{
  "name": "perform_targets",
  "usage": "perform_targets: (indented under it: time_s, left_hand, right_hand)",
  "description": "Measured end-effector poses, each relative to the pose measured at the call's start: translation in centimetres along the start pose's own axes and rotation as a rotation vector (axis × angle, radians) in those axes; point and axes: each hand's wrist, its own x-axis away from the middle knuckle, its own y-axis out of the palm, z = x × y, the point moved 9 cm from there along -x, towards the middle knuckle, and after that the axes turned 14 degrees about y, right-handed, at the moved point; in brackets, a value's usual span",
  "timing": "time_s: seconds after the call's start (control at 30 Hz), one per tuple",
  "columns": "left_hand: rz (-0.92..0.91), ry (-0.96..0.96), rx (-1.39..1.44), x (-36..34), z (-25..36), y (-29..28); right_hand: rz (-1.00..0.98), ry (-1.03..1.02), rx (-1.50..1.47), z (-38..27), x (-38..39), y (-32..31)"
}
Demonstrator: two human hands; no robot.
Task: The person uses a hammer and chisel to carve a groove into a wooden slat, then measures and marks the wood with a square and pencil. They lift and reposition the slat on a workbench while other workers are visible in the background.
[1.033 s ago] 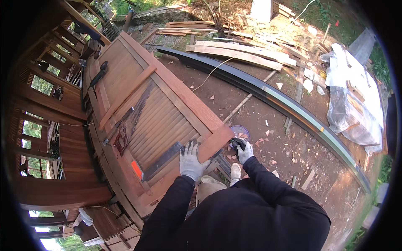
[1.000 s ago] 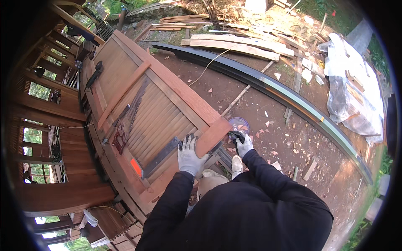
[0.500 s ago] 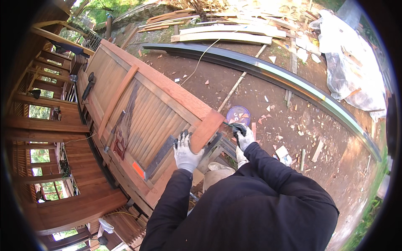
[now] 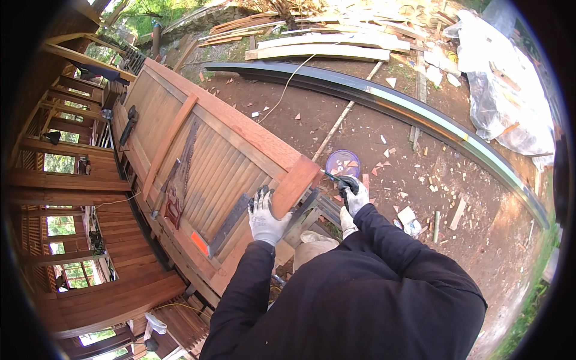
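A large slatted wooden door panel [image 4: 198, 156] lies flat in front of me on supports. My left hand [image 4: 265, 216], in a grey and white glove, rests on the panel's near end rail [image 4: 295, 185] and grips its edge. My right hand [image 4: 353, 195], also gloved, is closed on a thin dark-handled tool [image 4: 333, 177] that points at the rail's corner. A long metal square [image 4: 231, 223] lies on the slats just left of my left hand. A handsaw [image 4: 180, 180] and a hammer [image 4: 163, 189] rest farther up the panel.
A round purple container [image 4: 343, 163] sits on the dirt beyond my right hand. A long curved dark metal beam [image 4: 384, 99] crosses the ground. Planks [image 4: 324, 48] are stacked at the back, plastic sheeting [image 4: 510, 90] at right. Wooden railings [image 4: 72, 180] stand left.
The view has shifted so the panel sits higher in the picture. My left hand has moved onto the end rail; the right hand stays near the rail's corner with its tool.
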Motion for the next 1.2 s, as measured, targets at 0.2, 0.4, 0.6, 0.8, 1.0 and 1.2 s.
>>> perform_targets:
  time_s: [0.2,0.4,0.6,0.8,1.0,1.2]
  left_hand:
    - [0.007,0.006,0.013,-0.2,0.1,-0.2]
    - [0.001,-0.001,0.03,-0.4,0.5,-0.5]
    - [-0.062,-0.043,0.002,-0.2,0.3,-0.9]
    - [0.09,-0.021,0.163,0.8,-0.4,-2.1]
    - [0.202,-0.032,0.323,1.3,-0.4,-2.8]
    - [0.383,-0.194,0.153,5.0,-2.7,-4.5]
  right_hand:
    - [0.023,0.093,-0.077,1.2,-0.6,-1.3]
    - [-0.012,0.044,-0.189,-3.0,-0.1,-3.4]
    - [-0.218,0.092,-0.238,-6.7,2.0,-2.3]
    - [-0.526,0.323,0.036,-3.2,5.9,1.3]
    - [-0.834,0.503,0.271,1.7,9.1,4.3]
    - [-1.055,0.492,0.411,1.9,11.5,9.9]
